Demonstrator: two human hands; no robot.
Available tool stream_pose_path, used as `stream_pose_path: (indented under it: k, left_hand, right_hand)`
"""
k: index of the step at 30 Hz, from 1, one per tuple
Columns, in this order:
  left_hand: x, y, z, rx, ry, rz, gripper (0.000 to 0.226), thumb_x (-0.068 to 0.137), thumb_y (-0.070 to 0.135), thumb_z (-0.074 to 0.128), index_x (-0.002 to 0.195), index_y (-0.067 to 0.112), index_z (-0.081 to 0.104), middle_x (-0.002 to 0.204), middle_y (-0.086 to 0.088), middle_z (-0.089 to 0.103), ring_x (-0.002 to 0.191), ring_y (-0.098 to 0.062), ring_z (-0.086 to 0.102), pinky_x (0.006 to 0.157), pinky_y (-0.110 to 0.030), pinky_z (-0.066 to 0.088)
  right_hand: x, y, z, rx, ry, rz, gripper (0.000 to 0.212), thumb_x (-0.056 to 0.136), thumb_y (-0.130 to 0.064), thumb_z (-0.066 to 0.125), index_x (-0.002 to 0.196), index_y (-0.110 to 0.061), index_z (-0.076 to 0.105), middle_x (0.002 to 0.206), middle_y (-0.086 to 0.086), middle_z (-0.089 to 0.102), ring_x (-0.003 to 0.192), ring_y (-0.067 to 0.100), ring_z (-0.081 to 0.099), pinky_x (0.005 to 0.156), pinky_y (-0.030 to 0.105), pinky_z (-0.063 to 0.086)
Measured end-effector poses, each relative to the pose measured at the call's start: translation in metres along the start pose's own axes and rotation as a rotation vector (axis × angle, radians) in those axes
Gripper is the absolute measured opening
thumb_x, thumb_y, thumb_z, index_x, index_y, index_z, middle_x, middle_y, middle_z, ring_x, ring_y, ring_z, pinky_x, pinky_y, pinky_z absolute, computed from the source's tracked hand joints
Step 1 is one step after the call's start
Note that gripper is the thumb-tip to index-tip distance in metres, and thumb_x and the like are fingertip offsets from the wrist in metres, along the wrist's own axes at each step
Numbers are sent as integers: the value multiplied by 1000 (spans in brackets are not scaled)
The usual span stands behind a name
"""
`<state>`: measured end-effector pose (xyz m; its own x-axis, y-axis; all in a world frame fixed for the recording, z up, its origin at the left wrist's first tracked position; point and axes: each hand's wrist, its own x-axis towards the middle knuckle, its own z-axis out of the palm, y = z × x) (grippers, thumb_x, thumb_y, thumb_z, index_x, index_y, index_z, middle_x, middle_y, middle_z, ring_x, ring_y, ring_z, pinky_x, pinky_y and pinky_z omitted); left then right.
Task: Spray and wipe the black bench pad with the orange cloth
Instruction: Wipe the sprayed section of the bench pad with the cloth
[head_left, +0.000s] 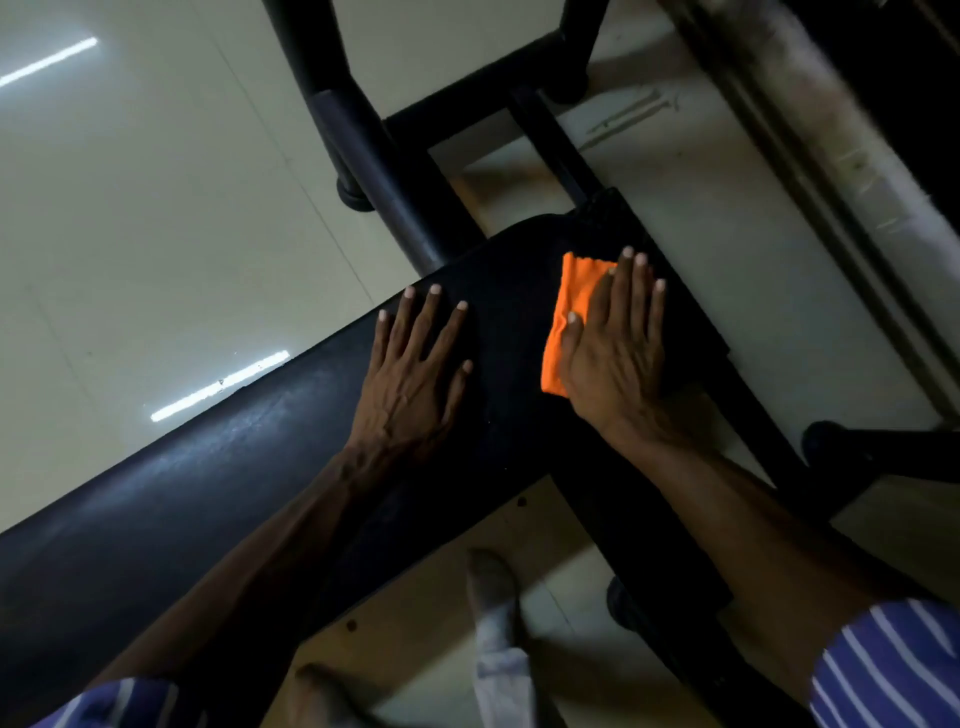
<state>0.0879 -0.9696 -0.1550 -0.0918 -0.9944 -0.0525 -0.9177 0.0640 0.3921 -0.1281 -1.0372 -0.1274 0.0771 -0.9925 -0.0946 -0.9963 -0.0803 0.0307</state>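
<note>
Orange cloth (569, 317) lies pressed flat under my right hand (615, 345) near the pad's (208, 499) end; my left hand (415, 369) rests open, holding nothing. Wiping is underway, I judge; next, sweep along the pad.

Smooth, faintly glossy black bench pad (182, 467); soft orange cloth (566, 322); glossy tiled floor (156, 208)

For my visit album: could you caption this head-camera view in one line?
Right hand presses the orange cloth flat on the black bench pad while the left hand rests beside it.
</note>
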Motion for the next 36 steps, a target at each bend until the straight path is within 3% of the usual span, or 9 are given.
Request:
stream_pose_path:
  k: [4,13,15,18,21,23,28,32,36]
  left_hand:
    - [16,9,6,-16,-4,-1,63,108,45,33,166,24,21,176,-8,11,164,-29,1,133,-53,4]
    - [31,16,13,2,7,1,62,109,46,32,166,29,17,177,-3,6,164,-25,-2,133,-52,4]
    - [30,16,12,1,0,6,62,109,46,32,166,29,17,177,-3,6,164,-24,-2,133,-52,4]
    - [30,16,8,13,-10,3,62,110,45,34,167,28,17,177,-4,6,164,-26,-1,132,-53,6]
    - [31,15,7,12,-24,9,62,109,46,34,166,28,18,177,-4,8,164,-27,1,132,-53,7]
    - [30,14,6,13,-30,11,63,108,47,33,166,28,19,177,-5,8,164,-27,1,132,-53,6]
    - [24,12,3,21,-61,25,63,109,48,32,166,28,17,177,-5,7,164,-26,-1,132,-54,5]
    - [12,10,-1,27,-85,41,62,109,46,31,167,27,17,177,-6,6,164,-28,-2,132,-54,5]
    - [-2,4,-5,31,-108,48,62,110,46,31,167,27,16,177,-6,5,164,-28,-3,133,-53,2]
  right_hand:
    - [33,-8,3,134,2,33,64,110,-28,27,164,5,17,175,23,8,165,33,6,135,48,5]
    - [88,-15,1,292,41,16,59,109,-36,32,166,-25,26,173,8,29,159,30,29,128,47,24]
    - [74,-12,2,229,81,-109,58,108,-39,30,164,-27,31,171,7,33,155,30,34,128,48,24]
    - [72,10,6,183,36,-304,57,110,-38,27,165,-29,28,173,6,29,158,29,31,130,47,22]
    - [93,14,2,342,-62,-96,55,112,-34,30,166,-25,28,173,8,27,160,31,25,130,42,22]
    - [78,6,0,321,1,-87,55,111,-33,31,164,-21,33,171,10,31,159,33,28,129,45,24]
    - [-10,43,13,183,84,-325,55,112,-32,28,165,-18,31,175,8,24,163,28,20,133,46,18]
    - [-23,55,13,189,64,-151,55,113,-30,29,166,-14,28,175,11,21,164,29,17,133,48,15]
    - [-55,3,9,277,119,94,54,112,-31,31,164,-18,33,175,10,23,164,30,16,133,51,11]
